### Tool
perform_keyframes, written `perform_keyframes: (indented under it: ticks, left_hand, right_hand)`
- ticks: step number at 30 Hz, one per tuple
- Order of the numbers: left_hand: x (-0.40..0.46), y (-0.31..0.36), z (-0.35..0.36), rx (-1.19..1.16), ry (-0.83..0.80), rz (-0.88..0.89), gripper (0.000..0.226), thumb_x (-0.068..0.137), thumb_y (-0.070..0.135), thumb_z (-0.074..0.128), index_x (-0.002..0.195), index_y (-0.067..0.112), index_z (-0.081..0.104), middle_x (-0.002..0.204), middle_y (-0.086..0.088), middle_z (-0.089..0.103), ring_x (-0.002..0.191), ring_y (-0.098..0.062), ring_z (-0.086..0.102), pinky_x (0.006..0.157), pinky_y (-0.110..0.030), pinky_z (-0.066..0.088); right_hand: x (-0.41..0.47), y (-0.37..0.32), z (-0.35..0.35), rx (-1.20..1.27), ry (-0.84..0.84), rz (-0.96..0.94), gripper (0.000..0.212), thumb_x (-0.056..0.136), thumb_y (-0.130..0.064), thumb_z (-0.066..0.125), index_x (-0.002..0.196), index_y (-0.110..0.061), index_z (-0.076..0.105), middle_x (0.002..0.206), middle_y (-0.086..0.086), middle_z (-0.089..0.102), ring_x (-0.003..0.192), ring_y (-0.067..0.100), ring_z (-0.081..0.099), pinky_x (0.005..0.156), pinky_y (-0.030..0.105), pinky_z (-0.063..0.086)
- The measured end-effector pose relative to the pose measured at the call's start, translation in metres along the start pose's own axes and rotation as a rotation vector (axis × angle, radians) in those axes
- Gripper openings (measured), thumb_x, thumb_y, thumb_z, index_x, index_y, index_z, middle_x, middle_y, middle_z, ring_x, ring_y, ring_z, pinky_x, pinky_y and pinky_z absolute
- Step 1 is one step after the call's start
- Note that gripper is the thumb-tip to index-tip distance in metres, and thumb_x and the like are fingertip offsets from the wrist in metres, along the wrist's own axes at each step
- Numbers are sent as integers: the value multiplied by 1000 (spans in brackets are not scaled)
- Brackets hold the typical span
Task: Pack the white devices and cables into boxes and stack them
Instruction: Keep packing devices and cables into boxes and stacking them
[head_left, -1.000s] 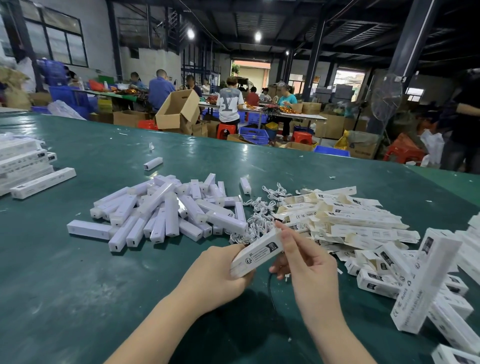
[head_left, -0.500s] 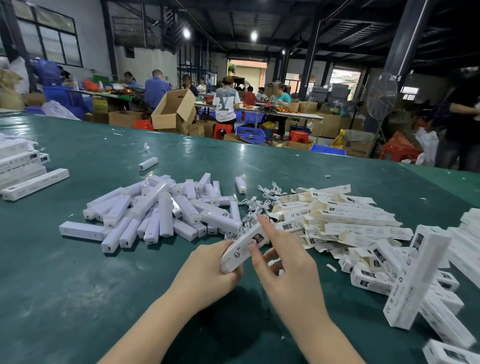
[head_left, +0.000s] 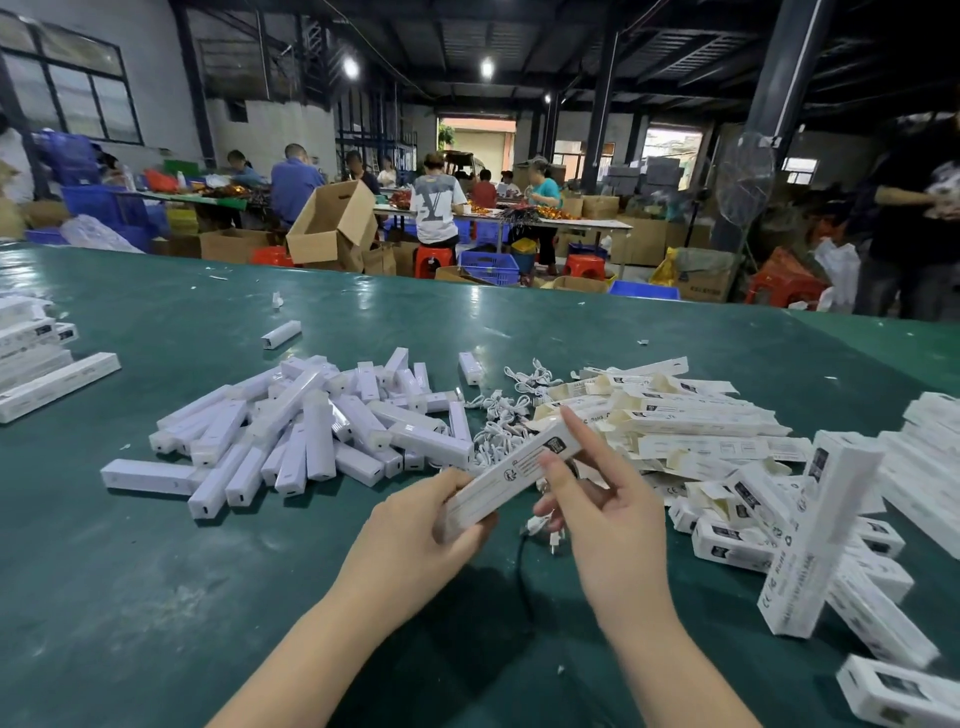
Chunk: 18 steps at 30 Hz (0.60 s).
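Both hands work at the lower centre of the frame, above a green table (head_left: 130, 597). The left hand (head_left: 415, 535) grasps the near end of a long white box (head_left: 511, 475), fingers curled round it from below and thumb on the upper face. The box is held clear of the table and slants up toward the right. The right hand (head_left: 610, 514) meets the far end of the box: the index finger lies extended along its far edge, the thumb presses on the printed face near the dark label, and the remaining fingers curl loosely beneath. A white plug end shows just under the right hand, beside a dark cord (head_left: 522, 577) lying on the table.

A pile of white devices (head_left: 311, 431) lies left of centre. A tangle of white cables (head_left: 498, 415) lies just right of that pile, behind the held box. Flat unfolded cartons (head_left: 691, 415) spread to the right of the cables. Filled boxes (head_left: 831, 535) lie heaped at the right edge of the frame, one of them leaning upright on the others. A further stack of closed boxes (head_left: 36, 364) sits at the left edge.

In the upper part of the frame, seated workers (head_left: 441, 208) sit at other tables among cardboard cartons (head_left: 332, 223).
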<state>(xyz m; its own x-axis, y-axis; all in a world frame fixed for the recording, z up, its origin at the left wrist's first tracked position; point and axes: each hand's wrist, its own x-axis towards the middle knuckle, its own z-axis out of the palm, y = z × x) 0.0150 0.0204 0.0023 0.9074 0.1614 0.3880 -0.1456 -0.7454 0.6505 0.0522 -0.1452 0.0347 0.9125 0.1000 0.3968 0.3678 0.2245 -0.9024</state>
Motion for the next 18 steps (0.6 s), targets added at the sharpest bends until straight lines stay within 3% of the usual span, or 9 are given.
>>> perform_keyframes:
  ticks: [3, 6, 8, 10, 11, 13, 16, 18]
  left_hand:
    - [-1, -3, 2, -12, -49, 6, 22, 86, 48, 58, 106, 51, 50, 87, 25, 58, 75, -1, 54, 64, -19, 46]
    - [-1, -1, 1, -77, -59, 46, 15, 83, 53, 54, 98, 56, 49, 84, 25, 58, 72, -1, 53, 61, -13, 42]
    - [-1, 3, 2, -124, -61, 94, 14, 80, 51, 53, 93, 55, 50, 80, 26, 58, 66, 2, 51, 58, -10, 38]
    - [-1, 4, 4, -130, -69, 112, 21, 79, 51, 57, 100, 51, 52, 87, 25, 60, 76, 3, 55, 64, -10, 40]
    - [-1, 2, 5, -129, -68, 114, 30, 78, 56, 57, 107, 49, 53, 94, 24, 60, 86, 2, 57, 71, -11, 42]
    - [-1, -1, 4, -128, -57, 115, 44, 76, 66, 55, 117, 49, 49, 105, 25, 56, 97, -1, 55, 80, -14, 44]
    - [-2, -1, 4, -129, -52, 128, 41, 79, 70, 48, 116, 54, 45, 106, 27, 51, 98, -3, 55, 79, -14, 45]
    - [-2, 0, 5, -134, -55, 136, 39, 81, 68, 47, 115, 50, 48, 105, 25, 52, 96, -5, 55, 77, -14, 45]
  right_hand:
    - [-1, 0, 1, -42, -17, -9, 43, 86, -17, 73, 106, -55, 68, 81, 18, 63, 61, 15, 59, 56, 17, 50]
    - [-4, 5, 6, 95, -77, 101, 56, 74, -22, 78, 119, -51, 61, 79, 7, 64, 56, 13, 59, 54, 19, 49]
    - [-5, 10, 11, 214, -155, 256, 70, 64, -25, 79, 127, -34, 52, 82, 6, 69, 51, 12, 55, 49, 19, 46]
    - [-2, 10, 11, 158, -168, 321, 58, 63, -33, 78, 113, -16, 56, 76, 4, 70, 45, 9, 50, 44, 17, 42]
    - [1, 9, 8, 107, -132, 316, 51, 66, -35, 76, 108, -14, 57, 69, -2, 69, 42, 7, 48, 43, 16, 40]
    - [10, 6, -4, -23, 18, 251, 44, 79, -36, 73, 116, -19, 55, 67, -12, 68, 44, 2, 52, 45, 14, 41]
    - [22, -2, -26, -222, 259, 80, 72, 87, -39, 68, 147, -25, 30, 90, -16, 68, 71, -12, 63, 58, 8, 46]
    - [28, -7, -40, -339, 395, -64, 88, 92, -27, 66, 155, -33, 4, 122, -10, 59, 83, -13, 62, 57, 5, 47]
